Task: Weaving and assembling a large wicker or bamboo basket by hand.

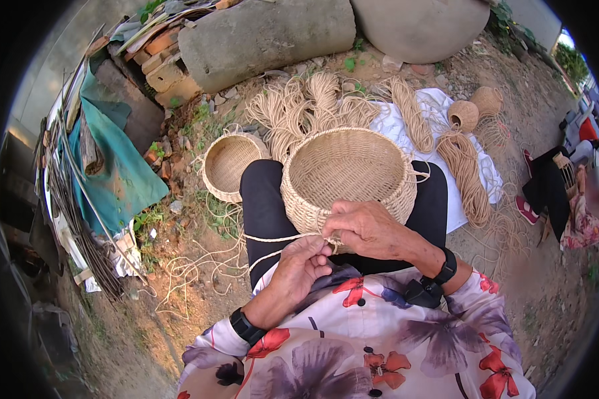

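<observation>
Large woven basket point(346, 166) on lap, mouth upward. Cord bundles point(323, 103) on ground beyond. Small woven basket point(229, 163) beside left knee. Right hand point(363, 229) at large basket's near side, bent fingers pinching cord point(283, 238). Left hand point(299, 263) close by, thumb and forefinger pressed together; what they grip, cannot tell.

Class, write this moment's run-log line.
Left hand: at cord; right hand: at cord; large basket: between knees, opening upward; small basket: by left knee
</observation>
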A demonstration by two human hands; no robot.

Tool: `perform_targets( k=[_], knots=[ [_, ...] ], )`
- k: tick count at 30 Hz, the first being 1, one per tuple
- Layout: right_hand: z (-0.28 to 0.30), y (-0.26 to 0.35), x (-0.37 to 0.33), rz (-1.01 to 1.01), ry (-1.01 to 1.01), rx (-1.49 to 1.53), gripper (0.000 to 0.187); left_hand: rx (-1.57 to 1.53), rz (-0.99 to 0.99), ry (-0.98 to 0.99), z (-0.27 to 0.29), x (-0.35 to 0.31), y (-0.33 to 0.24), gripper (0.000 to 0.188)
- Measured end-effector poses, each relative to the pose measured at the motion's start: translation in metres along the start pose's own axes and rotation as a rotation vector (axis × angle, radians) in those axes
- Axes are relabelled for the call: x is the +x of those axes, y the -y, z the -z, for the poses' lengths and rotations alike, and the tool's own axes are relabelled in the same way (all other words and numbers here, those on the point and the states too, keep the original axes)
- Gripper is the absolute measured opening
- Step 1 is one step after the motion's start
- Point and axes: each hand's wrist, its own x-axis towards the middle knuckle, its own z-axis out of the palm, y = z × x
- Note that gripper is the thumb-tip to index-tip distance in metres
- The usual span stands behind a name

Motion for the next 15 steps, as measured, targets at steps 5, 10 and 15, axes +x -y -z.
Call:
perform_targets(
  k=[5, 10, 15],
  knots=[
    [-0.002, -0.006, 0.000, 0.020, -0.045, 0.106, 0.017, 0.247, -0.064, -0.011, -0.004, 0.005, -0.012, 0.011],
    [0.001, -0.013, 0.002, -0.074, -0.098, 0.277, 0.012, 0.047, -0.067, 0.058, -0.008, 0.004, -0.016, 0.012],
    [0.007, -0.017, 0.000, -0.158, -0.041, 0.375, 0.011, 0.177, -0.042, 0.146, 0.006, 0.019, -0.022, 0.011]
  ],
)
